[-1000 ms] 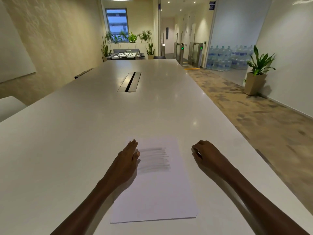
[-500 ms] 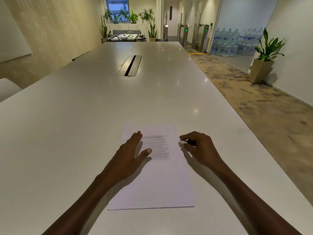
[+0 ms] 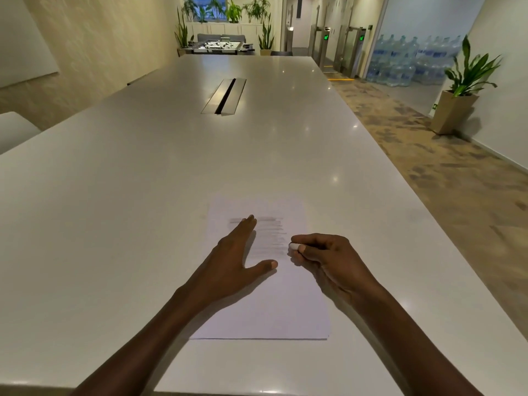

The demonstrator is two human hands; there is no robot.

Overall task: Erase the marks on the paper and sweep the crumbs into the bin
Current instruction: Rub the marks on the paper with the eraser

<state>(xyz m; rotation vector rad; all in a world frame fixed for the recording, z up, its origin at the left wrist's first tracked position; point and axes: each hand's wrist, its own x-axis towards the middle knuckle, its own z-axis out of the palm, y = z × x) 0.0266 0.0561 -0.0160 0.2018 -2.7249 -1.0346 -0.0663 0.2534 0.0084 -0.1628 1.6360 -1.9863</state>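
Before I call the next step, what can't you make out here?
- Eraser: only a white tip shows; the right hand covers the rest.
- Pencil marks: left part hidden under the left hand.
- Crumbs: too small to tell on the paper.
- Bin: not in view.

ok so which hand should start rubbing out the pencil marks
Right. The right hand already pinches the eraser at the edge of the pencil marks; the left hand lies flat, holding the paper.
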